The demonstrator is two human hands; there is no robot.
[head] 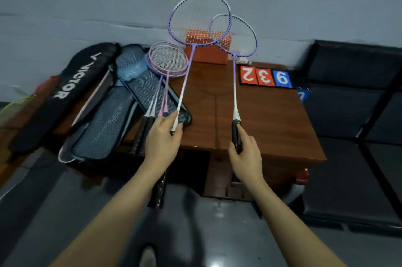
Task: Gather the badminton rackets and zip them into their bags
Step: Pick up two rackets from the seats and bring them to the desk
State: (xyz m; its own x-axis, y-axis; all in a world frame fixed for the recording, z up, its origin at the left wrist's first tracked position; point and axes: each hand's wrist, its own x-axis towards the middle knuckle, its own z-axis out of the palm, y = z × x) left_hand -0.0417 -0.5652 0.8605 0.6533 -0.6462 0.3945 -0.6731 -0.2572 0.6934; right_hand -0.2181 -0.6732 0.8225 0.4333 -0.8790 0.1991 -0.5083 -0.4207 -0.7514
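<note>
Hands both loaded. Left hand (162,142) fingers curled on one purple racket (199,19) at the shaft/handle joint; right hand (245,155) wrapped round black grip of second purple racket (239,36). Heads cross above the fingers. Pink rackets (168,59) just left of left fingertips, lying on open mesh bag (108,123). Black Victor bag (65,92) further left.

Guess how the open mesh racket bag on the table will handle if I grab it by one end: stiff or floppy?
Probably floppy: the mesh racket bag lies flat and looks like thin fabric, so a one-end grab would likely let it sag. It also overhangs the table edge, so a pull may slide it off. The pink rackets lying on it could shift too.
</note>
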